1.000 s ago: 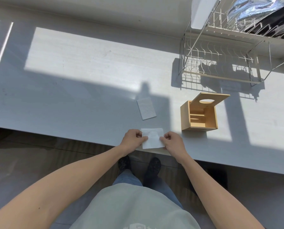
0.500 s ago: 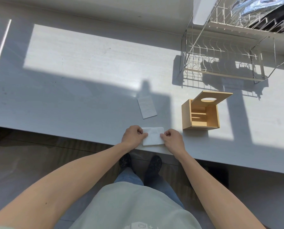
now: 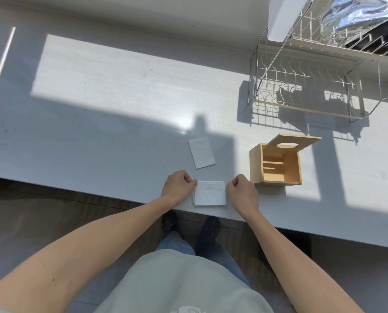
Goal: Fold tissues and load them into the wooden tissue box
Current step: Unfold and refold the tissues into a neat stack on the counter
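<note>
The left hand (image 3: 177, 187) lies at the near edge of the white surface (image 3: 98, 154), its fingers curled and their tips pinching or touching the left edge of the folded tissue (image 3: 210, 193); which of the two cannot be told from above. That tissue lies flat at the surface's near edge, squared into a small rectangle with layered edges showing along its left and near sides. It should handle as very light, soft and limp, easily crumpled or unfolded, so a good hold would be a gentle pinch across the stacked layers at a short edge, or a hand slid beneath to lift it flat. At its 12 o'clock, a little apart, a second folded tissue (image 3: 201, 152) lies slightly askew. Just beside the near tissue, at its 3 o'clock, the right hand (image 3: 243, 192) has its fingers curled loosely, holding nothing and clear of the paper. At 1 o'clock from that hand stands the wooden tissue box (image 3: 276, 164), open towards the viewer, its lid (image 3: 292, 144) with the oval slot tilted up. At 12 o'clock beyond the box stands a wire dish rack (image 3: 306, 86).
</note>
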